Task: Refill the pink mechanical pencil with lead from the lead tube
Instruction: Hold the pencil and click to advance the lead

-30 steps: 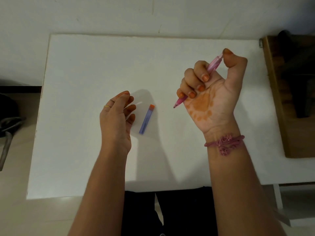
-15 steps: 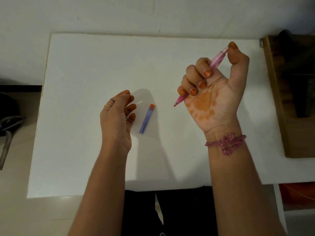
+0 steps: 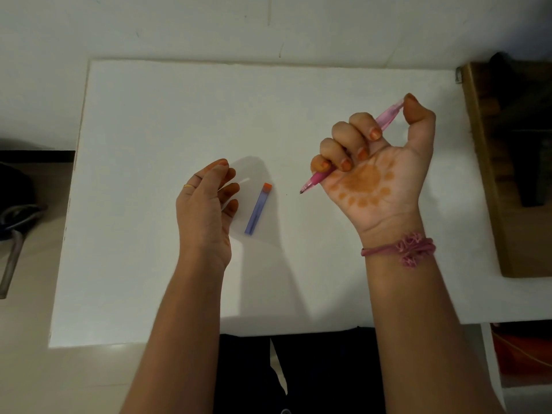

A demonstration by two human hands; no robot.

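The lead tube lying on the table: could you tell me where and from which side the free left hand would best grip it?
Probably pinch the lead tube mid-body across its long purple sides, coming from above and its left, where the open left hand hovers. It lies flat on the white table, orange cap pointing away, so this grip leaves the cap free. The right hand holds the pink pencil.

The curled fingers (image 3: pixel 343 144) of the right hand (image 3: pixel 376 174) are hiding the middle of the pink mechanical pencil (image 3: pixel 386 116). The frame's 3 o'clock edge is cutting off the wooden box (image 3: pixel 490 174). The left hand (image 3: pixel 206 204) is showing only its back, concealing its palm.
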